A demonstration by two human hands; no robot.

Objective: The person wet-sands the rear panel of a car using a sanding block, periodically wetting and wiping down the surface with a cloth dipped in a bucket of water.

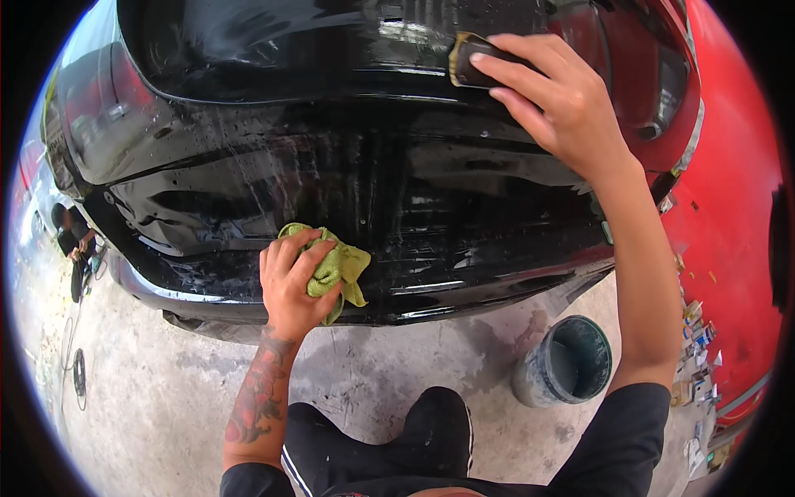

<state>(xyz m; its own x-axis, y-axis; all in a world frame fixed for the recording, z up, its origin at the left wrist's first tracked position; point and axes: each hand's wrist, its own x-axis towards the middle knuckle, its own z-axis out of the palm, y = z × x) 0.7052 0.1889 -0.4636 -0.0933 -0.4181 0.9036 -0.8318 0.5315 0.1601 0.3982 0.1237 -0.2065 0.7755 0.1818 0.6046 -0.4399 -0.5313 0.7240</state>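
Observation:
Across the upper part of the head view spreads a glossy black car body (489, 195), wet and streaked in places. My right hand (571, 99) grips a dark sanding block (484, 68) against the upper panel, fingers laid over its top. Yellowish sheet edges, apparently sandpaper, stick out around the block. Lower and to the left, my left hand (291, 286) is closed on a bunched yellow-green cloth (338, 267) that rests on the lower edge of the body. Part of the cloth is hidden under my fingers.
A dark bucket (532, 377) with greyish liquid stands on the concrete floor (190, 373) near my right knee. Small boxes and cans (700, 340) line the right side beside a red surface (737, 149). At far left, another person (74, 240) crouches near a coiled hose (80, 377).

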